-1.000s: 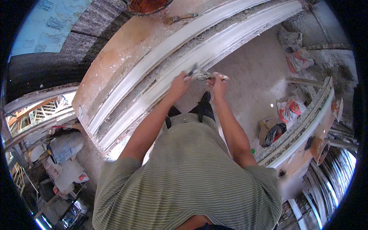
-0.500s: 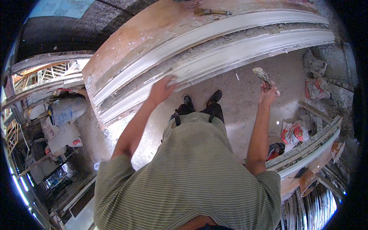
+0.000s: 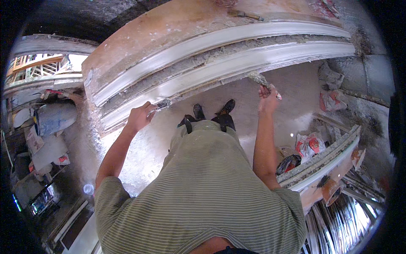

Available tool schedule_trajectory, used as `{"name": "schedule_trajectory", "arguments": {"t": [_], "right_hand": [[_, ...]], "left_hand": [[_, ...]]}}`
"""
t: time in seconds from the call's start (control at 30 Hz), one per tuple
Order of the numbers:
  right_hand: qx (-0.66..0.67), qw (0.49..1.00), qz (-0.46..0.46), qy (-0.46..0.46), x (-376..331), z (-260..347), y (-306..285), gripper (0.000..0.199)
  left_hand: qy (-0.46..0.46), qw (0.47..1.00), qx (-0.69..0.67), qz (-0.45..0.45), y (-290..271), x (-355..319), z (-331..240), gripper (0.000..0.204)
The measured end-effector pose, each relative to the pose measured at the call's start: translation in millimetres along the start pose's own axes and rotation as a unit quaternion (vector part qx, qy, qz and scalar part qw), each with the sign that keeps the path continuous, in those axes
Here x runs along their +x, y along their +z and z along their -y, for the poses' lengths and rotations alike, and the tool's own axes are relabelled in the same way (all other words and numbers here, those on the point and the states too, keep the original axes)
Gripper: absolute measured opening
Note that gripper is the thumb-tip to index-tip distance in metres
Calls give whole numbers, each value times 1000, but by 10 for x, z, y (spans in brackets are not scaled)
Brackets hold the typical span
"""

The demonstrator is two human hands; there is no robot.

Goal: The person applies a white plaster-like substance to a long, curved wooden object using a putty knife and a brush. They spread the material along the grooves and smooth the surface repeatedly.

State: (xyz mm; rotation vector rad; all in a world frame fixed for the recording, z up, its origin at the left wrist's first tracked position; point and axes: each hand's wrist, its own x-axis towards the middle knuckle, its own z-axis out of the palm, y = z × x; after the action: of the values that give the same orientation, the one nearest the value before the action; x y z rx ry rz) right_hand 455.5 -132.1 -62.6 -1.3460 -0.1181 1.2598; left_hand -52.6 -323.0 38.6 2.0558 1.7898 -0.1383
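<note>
A small tool (image 3: 162, 104), probably a scraper, is gripped in the closed left hand (image 3: 139, 117) against the moulding's (image 3: 220, 67) near edge. A mortar-laden trowel (image 3: 258, 79) is clasped in the right hand (image 3: 267, 96), raised just before the moulding for loading its groove.

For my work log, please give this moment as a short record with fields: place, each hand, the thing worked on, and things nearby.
place: dusty workshop floor, seen from above the person's head
left hand: closed on a small scraping tool, its tip against the near edge of the moulding
right hand: closed on a plaster-caked brush, held up near the moulding's lower band
workpiece: long white plaster moulding on a reddish board
nearby: bags on the floor at right; a second moulding piece lower right
</note>
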Motion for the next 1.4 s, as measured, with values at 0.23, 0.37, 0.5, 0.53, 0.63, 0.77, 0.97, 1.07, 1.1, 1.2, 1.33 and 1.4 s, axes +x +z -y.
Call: {"name": "schedule_trajectory", "arguments": {"t": [0.23,0.37,0.5,0.53,0.63,0.77,0.97,1.07,1.1,1.2,1.33,1.4], "right_hand": [[-4,998,-47,-30,-452,54,-223,23],[23,997,-46,-53,-610,22,-496,21],[36,995,-90,-32,-698,62,-657,23],[30,994,-100,-30,-701,86,-676,25],[19,994,-100,-30,-623,143,-731,25],[41,997,-70,-10,-362,197,-859,24],[0,1000,-17,26,350,480,-708,25],[-25,997,-12,75,764,667,-666,24],[-35,997,9,73,855,724,-628,24],[-57,994,50,73,1043,894,-481,24],[-75,995,51,46,1323,968,-413,21],[-69,996,41,33,1427,1053,-377,20]], "left_hand": [[83,993,-71,-39,152,667,-402,26],[120,991,-58,-29,185,1669,-1202,25],[159,985,-41,-50,256,2470,-1976,21],[170,983,-40,-54,262,2621,-2118,20],[178,981,-34,-67,203,2918,-2405,18],[190,977,-45,-84,171,3252,-2802,16],[132,991,-7,-11,-6,3818,-3371,22],[143,985,-81,-52,115,3738,-3208,27],[107,981,-153,-51,212,3640,-3012,33],[-17,971,-240,-5,261,3065,-2619,39],[-10,971,-227,-70,295,3161,-2967,36],[-24,983,-182,2,179,3703,-3509,41]]}}
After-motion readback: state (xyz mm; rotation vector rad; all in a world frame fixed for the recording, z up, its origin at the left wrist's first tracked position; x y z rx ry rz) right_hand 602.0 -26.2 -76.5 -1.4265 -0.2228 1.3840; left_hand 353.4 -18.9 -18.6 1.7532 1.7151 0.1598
